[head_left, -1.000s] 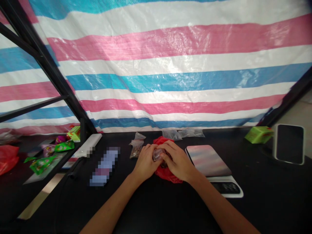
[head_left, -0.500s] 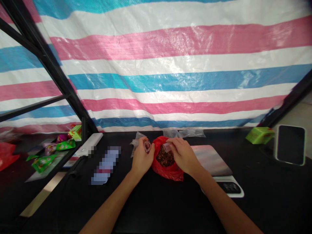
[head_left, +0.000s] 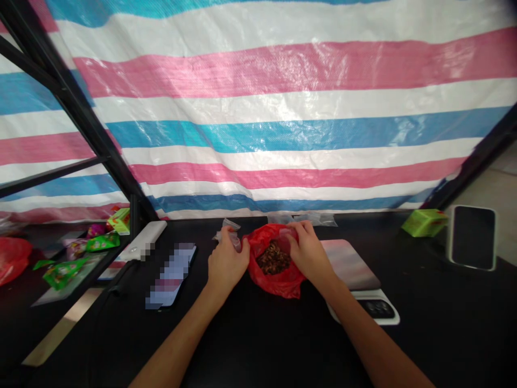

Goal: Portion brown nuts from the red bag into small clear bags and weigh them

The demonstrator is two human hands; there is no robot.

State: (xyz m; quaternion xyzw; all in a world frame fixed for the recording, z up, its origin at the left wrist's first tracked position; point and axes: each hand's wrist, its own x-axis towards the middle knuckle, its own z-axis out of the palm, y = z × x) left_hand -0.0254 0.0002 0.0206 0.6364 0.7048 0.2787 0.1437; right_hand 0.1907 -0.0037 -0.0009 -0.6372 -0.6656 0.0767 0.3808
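Observation:
An open red plastic bag stands on the black table, with small brown pieces inside it. At its left, my left hand is closed on a clear plastic bag, thumb close to the red rim. My right hand reaches over the right side of the bag, its fingers pinched on a small clear piece of plastic. More clear bags lie flat behind the red bag.
A phone and a white device lie to the left, beyond them green packets and another red bag. On the right are a silver-pink item, a green box and an upright phone. Striped sheeting hangs behind.
My right hand has lowered the clear piece to the red bag's right inner side. My left hand has turned a little, and the view has shifted slightly.

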